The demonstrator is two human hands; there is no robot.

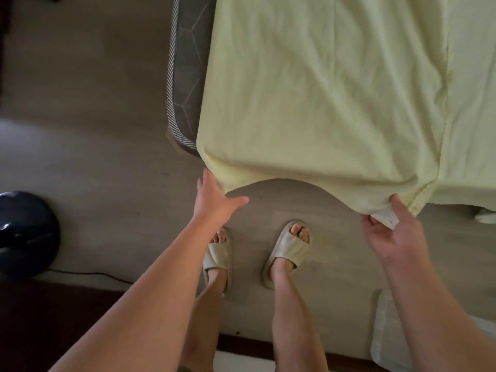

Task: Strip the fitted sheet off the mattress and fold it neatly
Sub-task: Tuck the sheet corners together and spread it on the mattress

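Holding the sheet at the bed's end

Grey-brown wood-look floor (94,130) fills the left and near part of the dim room. A dark, round, glossy object (26,232) sits on it at the far left, with a thin cable running from its near side. The person stands in pale slippers (288,251) just before the bed.

The mattress (185,76) shows only as a bare grey strip on the left, patterned with hexagons and edged in striped piping. The sheet (322,89), pale yellow-green and creased, lies spread over the rest of it. Its near edge is drawn off the bed and sags in an arch between the hands.

The left hand (214,194) is released, fingers straight against the sheet's left corner, thumb spread. The right hand (394,232) pinches the hem, thumb on top.
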